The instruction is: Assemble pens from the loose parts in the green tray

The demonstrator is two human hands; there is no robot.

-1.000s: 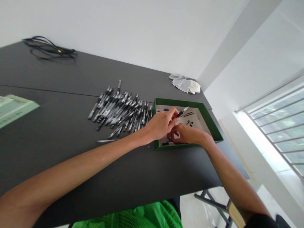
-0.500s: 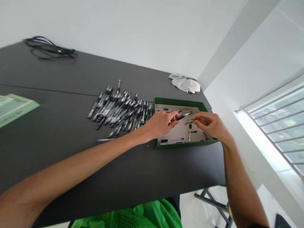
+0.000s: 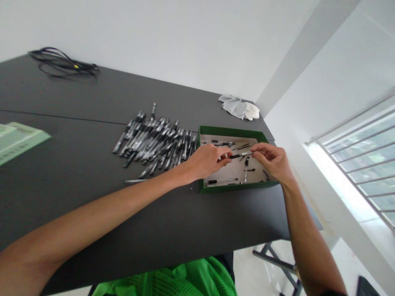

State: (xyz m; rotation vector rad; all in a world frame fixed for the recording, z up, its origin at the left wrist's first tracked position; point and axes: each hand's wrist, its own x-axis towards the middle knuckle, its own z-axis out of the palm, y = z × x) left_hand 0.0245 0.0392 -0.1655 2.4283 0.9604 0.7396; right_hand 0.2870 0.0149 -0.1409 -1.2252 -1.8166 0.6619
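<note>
Over the green box [image 3: 234,189], my left hand [image 3: 210,160] pinches a pen [image 3: 236,156] by its black grip end, the tip pointing right. My right hand [image 3: 271,160] is closed at the other end, its fingertips on a small clear pen part [image 3: 246,153] that lines up with the pen. Whether the two pieces are joined, I cannot tell. Loose pens and pen parts lie on the box floor, among them a clear pen [image 3: 246,174] and a black-ended one [image 3: 212,181]. My left fingers partly hide the held pen.
A big pile of clear and black pens [image 3: 154,139] lies left of the box, with a single pen [image 3: 135,181] nearer me. White gloves [image 3: 239,107] rest behind the box. A black cable [image 3: 61,63] and green packets [image 3: 21,139] are on the left of the table.
My right hand has moved slightly left, bringing the small clear part up to the end of the pen. The left hand has barely moved and keeps its pinch.
</note>
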